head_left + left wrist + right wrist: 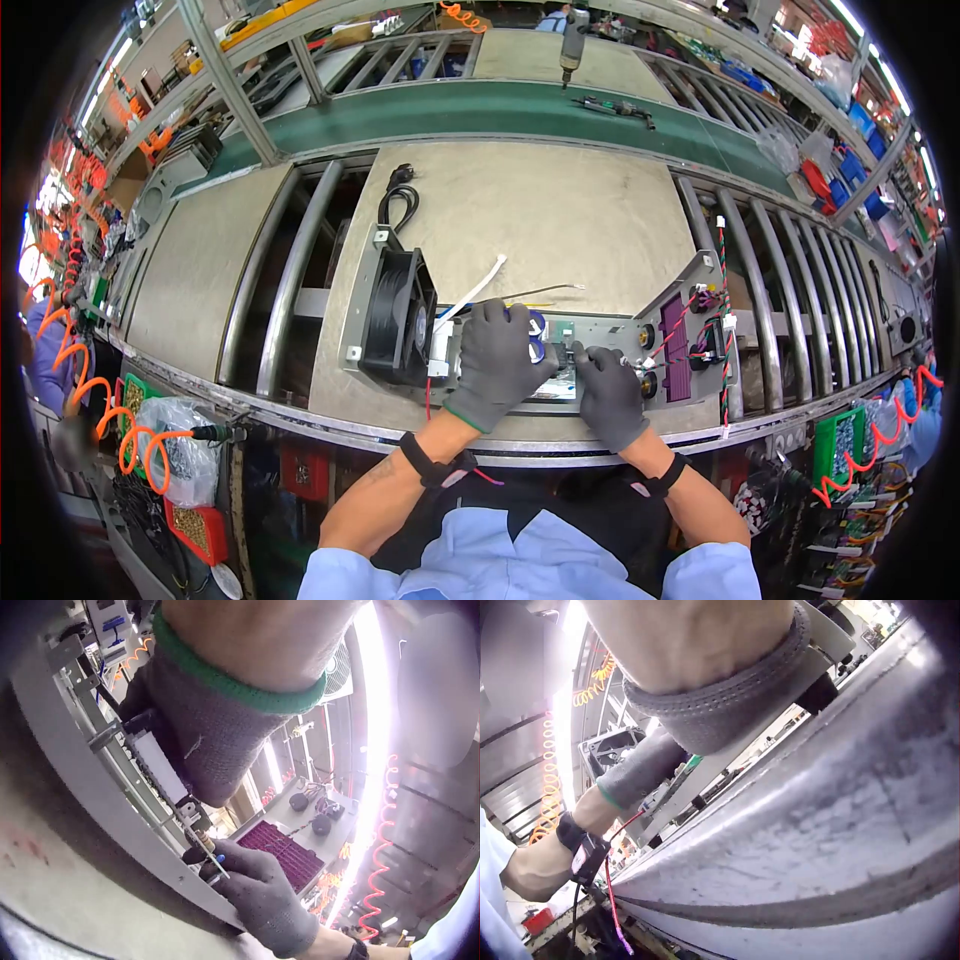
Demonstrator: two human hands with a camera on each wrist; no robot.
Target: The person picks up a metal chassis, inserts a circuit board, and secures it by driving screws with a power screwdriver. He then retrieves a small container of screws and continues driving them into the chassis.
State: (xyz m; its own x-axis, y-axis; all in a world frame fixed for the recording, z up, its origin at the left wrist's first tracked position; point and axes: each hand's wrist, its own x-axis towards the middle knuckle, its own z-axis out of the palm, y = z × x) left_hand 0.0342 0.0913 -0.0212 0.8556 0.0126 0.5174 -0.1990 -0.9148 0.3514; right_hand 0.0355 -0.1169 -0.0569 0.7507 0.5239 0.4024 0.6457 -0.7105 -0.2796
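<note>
A circuit board (212,858) with blue round capacitors (537,350) is held tilted over an open metal chassis. My gloved left hand (495,362) grips the board's left part, its fingertips partly hidden beside the capacitors. At the right end, the gloved right hand (608,395) pinches the board's edge between thumb and fingers, as the left wrist view shows. A black fan (398,315) stands at the chassis's left end. On its right side panel are a purple slotted part (678,368) and black round parts with red wires.
The chassis lies on a pale work plate (540,200) between metal rollers (770,300). A black power cord (398,195) lies behind the fan. Beyond runs a green belt (420,115), with an electric screwdriver (573,45) hanging above. Screw bins (195,530) sit low at left.
</note>
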